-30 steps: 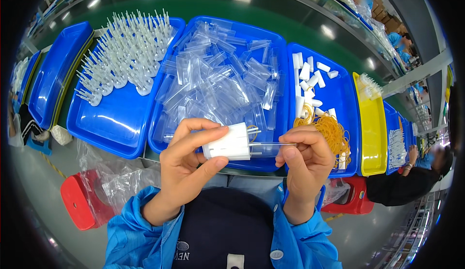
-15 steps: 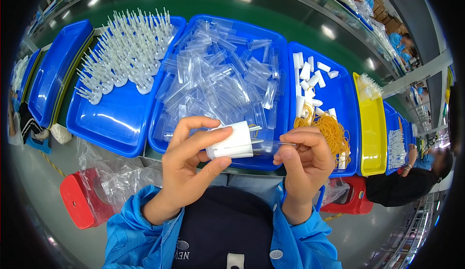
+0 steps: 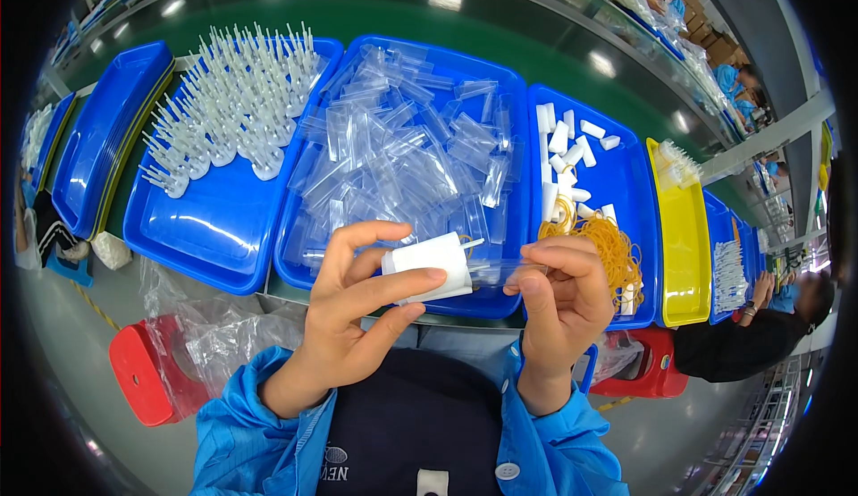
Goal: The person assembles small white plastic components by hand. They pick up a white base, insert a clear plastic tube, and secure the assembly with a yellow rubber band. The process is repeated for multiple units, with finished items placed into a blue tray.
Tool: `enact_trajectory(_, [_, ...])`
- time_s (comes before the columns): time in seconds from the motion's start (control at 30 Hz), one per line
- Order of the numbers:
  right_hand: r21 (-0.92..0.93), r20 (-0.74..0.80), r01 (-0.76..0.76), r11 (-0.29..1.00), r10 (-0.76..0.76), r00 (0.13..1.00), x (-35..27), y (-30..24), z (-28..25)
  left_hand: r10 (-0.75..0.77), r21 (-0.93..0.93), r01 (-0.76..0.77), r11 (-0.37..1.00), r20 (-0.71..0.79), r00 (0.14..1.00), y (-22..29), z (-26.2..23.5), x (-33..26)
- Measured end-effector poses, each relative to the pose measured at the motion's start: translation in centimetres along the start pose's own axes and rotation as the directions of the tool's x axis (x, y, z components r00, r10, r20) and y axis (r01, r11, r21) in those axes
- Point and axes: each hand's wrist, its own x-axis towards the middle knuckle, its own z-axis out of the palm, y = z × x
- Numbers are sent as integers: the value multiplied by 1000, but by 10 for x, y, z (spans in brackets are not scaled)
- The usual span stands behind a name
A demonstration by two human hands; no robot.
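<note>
Axis: the white block (image 3: 429,266) lies with its long side roughly level, running left to right and tilted a little up at the right; a thin white prong sticks out of its upper right corner toward the clear sleeve (image 3: 500,270).
Look: block is matte white plastic, rectangular; sleeve is see-through, narrow, hard to make out.
Place: both held above the near rim of the middle tray (image 3: 509,304), in front of the chest.
Left hand (image 3: 353,317): thumb and fingers pinch the block.
Right hand (image 3: 559,304): fingertips pinch the sleeve's right end.
Around: left tray (image 3: 214,237) holds white pronged parts; right tray (image 3: 639,201) holds white blocks and yellow rubber bands (image 3: 608,246).
</note>
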Motion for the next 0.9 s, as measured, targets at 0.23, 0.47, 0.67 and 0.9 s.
enact_trajectory(0.23, [-76,57,-66,995,70,996,4,-6,-3,62,29,-63,998,27,998,3,0,7])
enact_trajectory(0.47, [23,-45,-127,992,128,991,-2,1,11,-128,-91,114,989,-162,979,7,16,1])
enact_trajectory(0.67, [-329,54,44,943,-27,998,-6,-3,32,313,498,-204,842,-145,939,-2,22,4])
enact_trajectory(0.9, [-414,102,62,908,-22,995,-6,-2,29,372,560,-243,792,-127,919,-7,25,4])
